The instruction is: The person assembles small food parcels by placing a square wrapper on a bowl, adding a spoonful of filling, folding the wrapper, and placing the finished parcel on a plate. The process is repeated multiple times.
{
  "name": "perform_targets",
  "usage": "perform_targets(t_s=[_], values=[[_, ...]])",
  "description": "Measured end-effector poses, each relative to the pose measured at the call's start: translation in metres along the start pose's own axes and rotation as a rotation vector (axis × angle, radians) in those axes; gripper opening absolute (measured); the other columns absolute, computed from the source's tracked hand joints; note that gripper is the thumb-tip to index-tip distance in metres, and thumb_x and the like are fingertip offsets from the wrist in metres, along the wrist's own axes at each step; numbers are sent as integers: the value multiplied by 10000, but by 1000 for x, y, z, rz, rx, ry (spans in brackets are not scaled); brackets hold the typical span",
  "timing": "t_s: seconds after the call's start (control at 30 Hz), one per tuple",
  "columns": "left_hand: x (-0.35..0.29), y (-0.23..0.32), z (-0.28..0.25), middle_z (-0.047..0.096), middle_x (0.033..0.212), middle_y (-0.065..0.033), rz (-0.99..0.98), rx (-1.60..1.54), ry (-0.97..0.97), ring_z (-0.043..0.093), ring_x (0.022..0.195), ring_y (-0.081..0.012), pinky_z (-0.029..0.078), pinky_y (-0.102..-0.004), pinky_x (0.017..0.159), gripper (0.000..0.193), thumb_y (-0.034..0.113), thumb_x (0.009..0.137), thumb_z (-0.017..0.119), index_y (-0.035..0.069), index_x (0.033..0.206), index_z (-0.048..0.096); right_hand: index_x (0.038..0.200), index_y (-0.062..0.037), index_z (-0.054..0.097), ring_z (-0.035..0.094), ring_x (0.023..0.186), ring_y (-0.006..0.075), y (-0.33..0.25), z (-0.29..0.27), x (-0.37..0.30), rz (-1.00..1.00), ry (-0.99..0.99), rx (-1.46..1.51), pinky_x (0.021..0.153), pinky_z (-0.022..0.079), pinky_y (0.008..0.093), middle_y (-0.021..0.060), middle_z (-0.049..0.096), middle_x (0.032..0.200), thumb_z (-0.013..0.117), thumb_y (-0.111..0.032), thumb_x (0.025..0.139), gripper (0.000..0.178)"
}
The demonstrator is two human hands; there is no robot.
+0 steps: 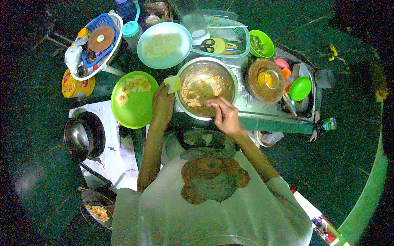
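Note:
My left hand (163, 96) is closed on the edge of a pale yellow square dough wrapper (174, 84), held at the left rim of a steel bowl (189, 110). Inside that bowl lies a light, moist minced filling (201, 88). My right hand (225, 117) reaches over the bowl's near rim, its fingers pinched together at the filling; whatever they hold is too small to make out. Left of my left hand, a green plate (133, 104) carries several wrappers topped with filling (137, 84). A pale blue plate (182, 35) behind holds a stack of square wrappers (162, 45).
Beyond the bowl stands a turquoise basket (247, 41) with scissors (209, 46). A glass bowl of yellow liquid (270, 79) sits on a brown woven ring (256, 92) to the right. Farther left are a black pan (80, 137) and a strainer of fried pieces (98, 213).

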State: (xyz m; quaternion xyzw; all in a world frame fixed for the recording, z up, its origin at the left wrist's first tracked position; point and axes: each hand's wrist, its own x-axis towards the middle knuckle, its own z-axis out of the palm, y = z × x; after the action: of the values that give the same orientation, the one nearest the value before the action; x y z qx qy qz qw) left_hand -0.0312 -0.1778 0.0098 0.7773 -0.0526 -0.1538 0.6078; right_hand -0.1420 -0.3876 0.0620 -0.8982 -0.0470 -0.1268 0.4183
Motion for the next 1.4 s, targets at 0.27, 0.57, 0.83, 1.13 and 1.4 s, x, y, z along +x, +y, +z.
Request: perform_targets(t_s=[0.27, 0.57, 0.83, 1.13, 1.4], values=[[3, -11, 10, 542, 1376, -179, -207, -880, 83, 526, 1277, -272, 403, -359, 1109, 400, 142, 1042, 417, -47, 1391, 466, 1005, 3, 669, 707, 902, 273, 10, 10, -8, -27, 32, 1, 819, 561, 350, 132, 721, 1025, 497, 40, 951, 184], [-1, -31, 9, 543, 1370, -190, -1, -367, 80, 525, 1286, -283, 436, -356, 1089, 399, -3, 971, 477, -90, 1360, 472, 1051, 2, 635, 654, 830, 335, -5, 2, 0, 33, 76, 28, 765, 536, 396, 175, 657, 953, 486, 6, 980, 165], [-1, -3, 3, 555, 1358, -180, -80, -283, 6, 534, 1271, -278, 443, -363, 1076, 404, 48, 998, 451, -72, 1383, 460, 1061, 12, 584, 599, 792, 377, -8, 15, -1, 130, 158, -34, 710, 492, 435, 202, 575, 938, 464, -6, 993, 139], [0, -2, 9, 526, 1387, -183, -189, -798, 80, 526, 1275, -273, 421, -362, 1093, 405, 118, 1037, 408, -77, 1390, 448, 1079, 11, 574, 651, 762, 294, -7, 20, 2, 152, 170, -42, 704, 507, 386, 189, 604, 928, 426, -48, 1034, 166], [0, 4, 3, 520, 1384, -195, -275, -690, 218, 531, 1273, -288, 452, -377, 1062, 424, 152, 1034, 451, -98, 1377, 442, 1091, 10, 579, 662, 742, 181, 25, 9, 4, 539, 255, 548, 706, 540, 324, 114, 672, 886, 455, -254, 1077, 292]])
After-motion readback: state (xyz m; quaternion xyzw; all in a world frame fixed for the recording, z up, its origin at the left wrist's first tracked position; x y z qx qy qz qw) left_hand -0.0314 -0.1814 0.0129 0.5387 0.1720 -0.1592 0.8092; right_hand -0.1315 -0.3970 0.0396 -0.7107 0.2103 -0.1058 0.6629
